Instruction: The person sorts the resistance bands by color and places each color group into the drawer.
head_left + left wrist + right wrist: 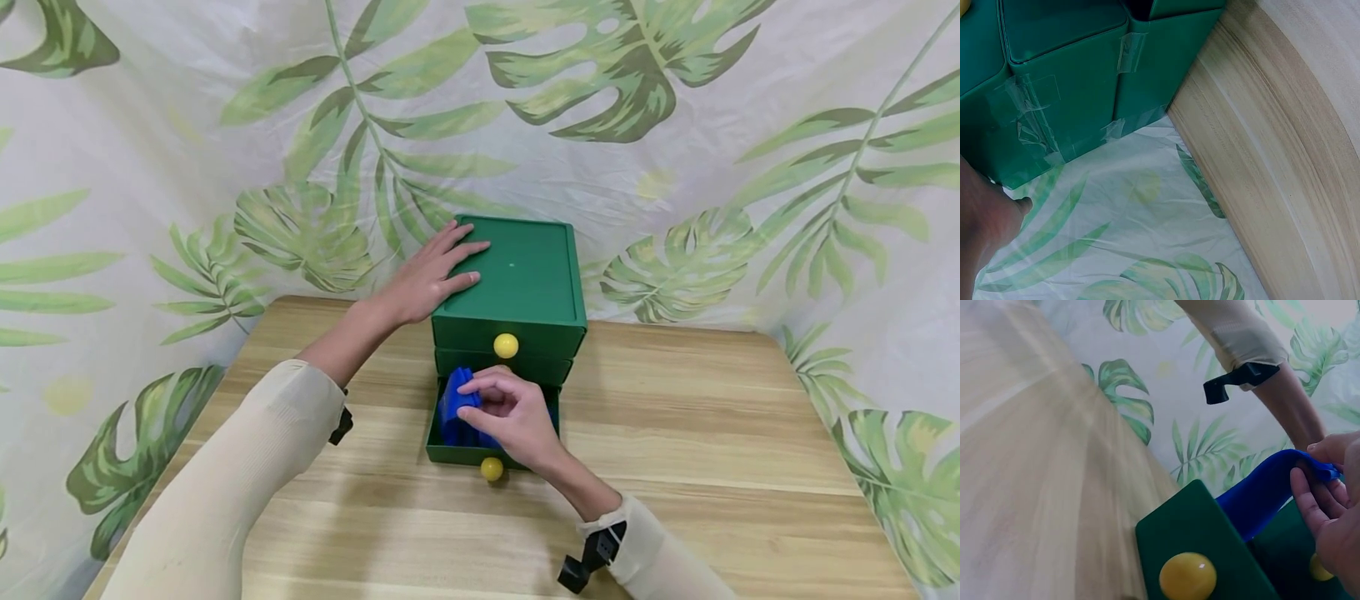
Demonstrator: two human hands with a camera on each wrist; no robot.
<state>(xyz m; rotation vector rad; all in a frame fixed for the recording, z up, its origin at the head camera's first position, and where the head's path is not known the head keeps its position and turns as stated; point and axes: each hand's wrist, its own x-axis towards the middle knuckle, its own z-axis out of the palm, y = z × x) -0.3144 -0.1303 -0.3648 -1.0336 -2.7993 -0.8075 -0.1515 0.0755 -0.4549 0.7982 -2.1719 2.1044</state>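
Observation:
A green drawer cabinet [517, 271] with yellow knobs stands on the table. Its bottom drawer [457, 455] is pulled out. My left hand [426, 279] rests on the left part of the cabinet's top, fingers spread; in the left wrist view only part of that hand [988, 222] shows beside the taped green side. Over the drawer, my right hand [517, 412] pinches a smooth, bendable blue piece [456, 404] between thumb and fingers. The right wrist view has this blue piece [1260, 494] rising out of the drawer. More blue lies inside, partly hidden by the hand.
The wood-grain table [712, 433] extends on both sides and in front of the cabinet. Behind it hangs a leaf-patterned cloth [637, 183]. A yellow knob [492, 469] sticks out from the open drawer's front, another [506, 345] from the top drawer.

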